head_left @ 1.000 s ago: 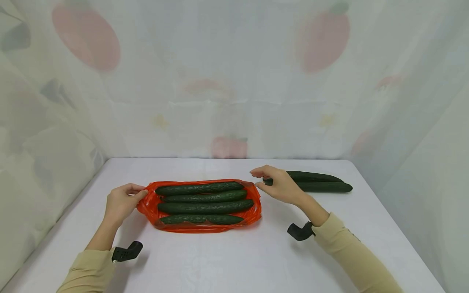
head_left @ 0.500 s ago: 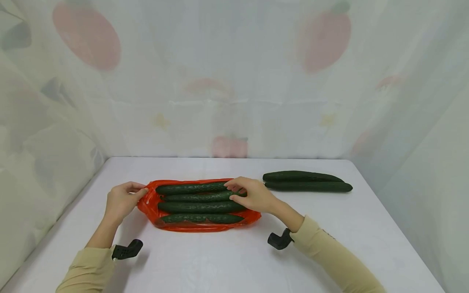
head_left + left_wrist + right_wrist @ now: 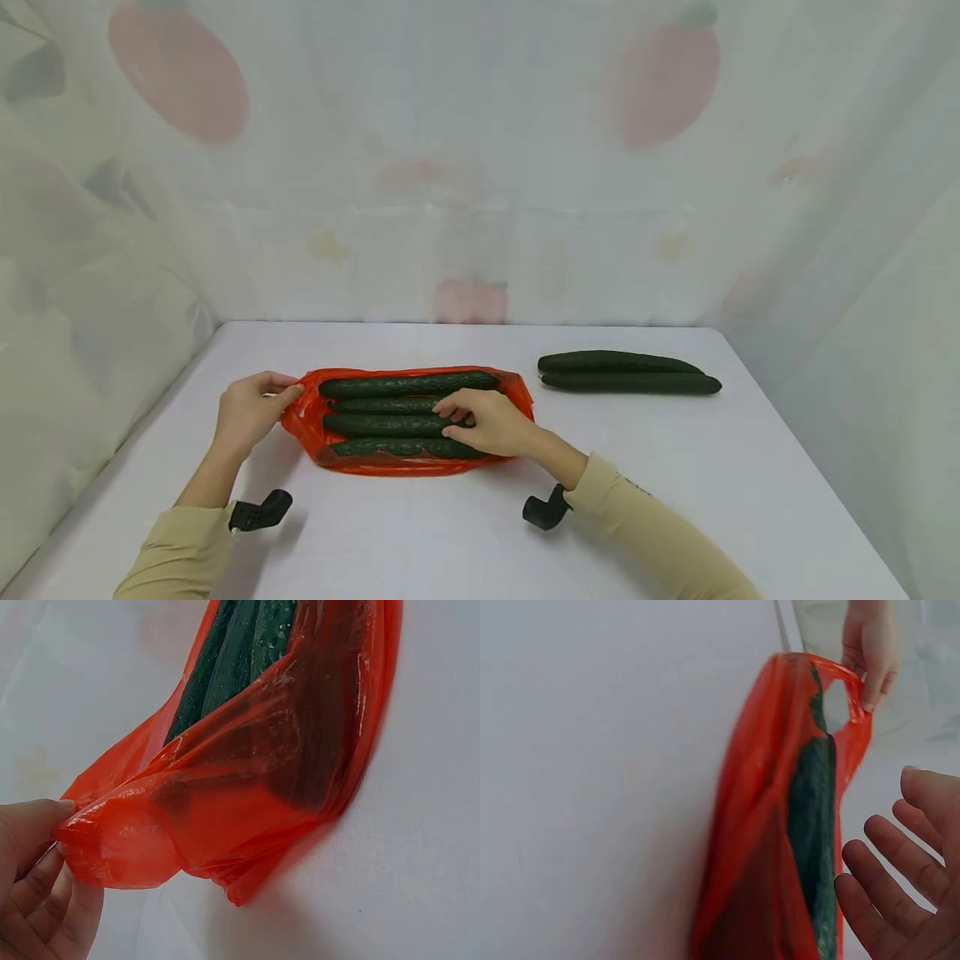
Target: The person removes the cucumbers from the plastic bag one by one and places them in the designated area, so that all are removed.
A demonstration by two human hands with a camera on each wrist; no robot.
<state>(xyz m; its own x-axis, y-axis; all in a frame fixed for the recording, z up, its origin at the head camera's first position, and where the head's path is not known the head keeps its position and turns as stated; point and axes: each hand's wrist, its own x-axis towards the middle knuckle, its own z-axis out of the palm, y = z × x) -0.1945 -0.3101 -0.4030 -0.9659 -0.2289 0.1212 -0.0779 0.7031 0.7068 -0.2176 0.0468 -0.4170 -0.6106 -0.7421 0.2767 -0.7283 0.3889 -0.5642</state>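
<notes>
A red plastic bag [image 3: 302,423] lies on the table with its mouth spread open. Several dark green cucumbers [image 3: 386,426] rest side by side inside it. At the bag's left end, my left hand [image 3: 246,415] pinches the edge between thumb and fingers, also plain in the left wrist view, where the film [image 3: 225,817] is drawn up toward the hand. Over the right half of the cucumbers is my right hand [image 3: 497,423], its fingers apart and loosely bent. In the right wrist view that hand [image 3: 907,877] shows nothing between thumb and fingers; whether it touches a cucumber I cannot tell.
Two more cucumbers [image 3: 630,382] lie together on the white table [image 3: 420,542], to the right of the bag and toward the back. A pale printed curtain [image 3: 555,242] hangs behind the table, with cloth at both sides.
From beside the two loose cucumbers, my right hand has moved left and nearer to me, over the bagged cucumbers. The left hand keeps its pinch on the bag and has hardly moved.
</notes>
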